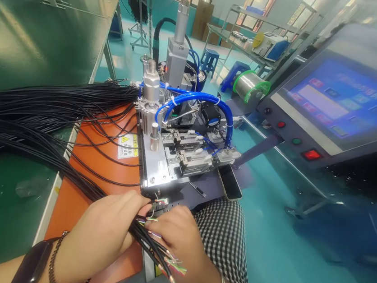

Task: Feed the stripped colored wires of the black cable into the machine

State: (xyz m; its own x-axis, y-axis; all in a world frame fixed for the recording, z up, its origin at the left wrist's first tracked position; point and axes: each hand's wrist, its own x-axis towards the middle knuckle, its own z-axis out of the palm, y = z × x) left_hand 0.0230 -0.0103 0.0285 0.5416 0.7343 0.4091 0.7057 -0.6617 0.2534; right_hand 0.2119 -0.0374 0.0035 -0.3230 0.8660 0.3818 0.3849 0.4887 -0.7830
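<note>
A bundle of black cables (150, 238) passes beneath my left hand (107, 223), whose fingers are closed around it. Their stripped ends fan out toward me as thin coloured wires (176, 263). My right hand (179, 236) is closed beside the bundle, its fingertips pinching thin wires (151, 219) at a cable end. Just beyond both hands is a small fixture (161, 204) at the front of the machine, with a pale piece on it. My fingers hide part of the fixture and the exact pinch point.
The metal machine (158, 165) with blue air hoses (200, 97) stands ahead on the orange surface (106, 150). More black cables (42, 106) spread left over a green table (33, 42). A phone (229, 182), tweezers-like tool (197, 189), solder spool (251, 86) and control screen (346, 98) are to the right.
</note>
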